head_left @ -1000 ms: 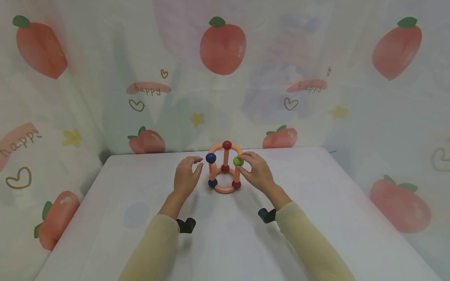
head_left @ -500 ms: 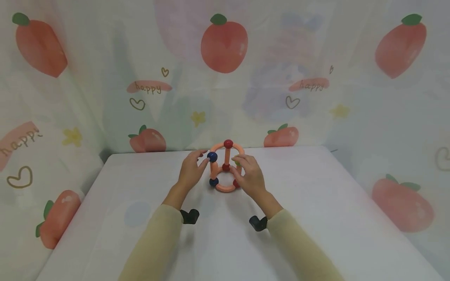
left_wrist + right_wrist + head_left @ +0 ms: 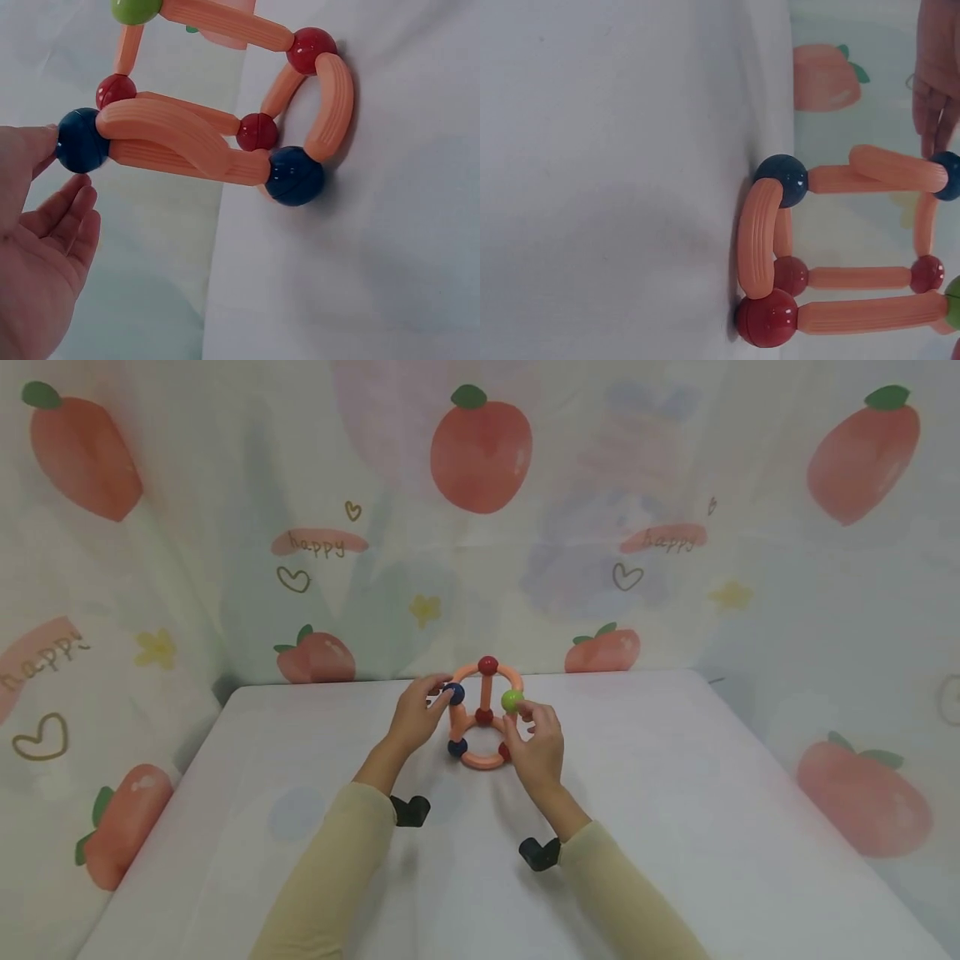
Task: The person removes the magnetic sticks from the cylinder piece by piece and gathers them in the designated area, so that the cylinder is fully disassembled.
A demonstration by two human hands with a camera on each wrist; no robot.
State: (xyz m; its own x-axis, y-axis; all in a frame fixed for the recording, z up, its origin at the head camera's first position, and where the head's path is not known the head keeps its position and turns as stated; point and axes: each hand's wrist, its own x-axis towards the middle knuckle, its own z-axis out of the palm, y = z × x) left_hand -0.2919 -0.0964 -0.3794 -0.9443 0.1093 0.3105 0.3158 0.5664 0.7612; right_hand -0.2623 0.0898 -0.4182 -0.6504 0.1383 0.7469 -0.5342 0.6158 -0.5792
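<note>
A small frame of magnetic balls and ribbed orange rods [image 3: 484,762] stands on the white table, a ring of curved rods at its base with straight rods rising from it. My left hand [image 3: 417,714] pinches the upper blue ball [image 3: 82,141] with the thumb against its side. From that ball a loose-ended curved rod [image 3: 165,131] slants down along the upright. By the green ball [image 3: 512,700], my right hand [image 3: 540,743] has its thumb and index finger apart, fingertips right at the ball's lower right side. Only the edge of that ball enters the right wrist view.
A red ball [image 3: 488,665] tops the back upright, joined to the green ball by a curved rod. The lower ring has a blue ball [image 3: 295,176] and red balls [image 3: 767,318]. Behind the table [image 3: 660,793] hangs a peach-print cloth [image 3: 480,585]. Each wrist wears a black camera mount [image 3: 540,853].
My left hand has moved right, from beside the upper blue ball onto it. The right hand, earlier pinching the green ball, has shifted left and lower, uncovering the ball.
</note>
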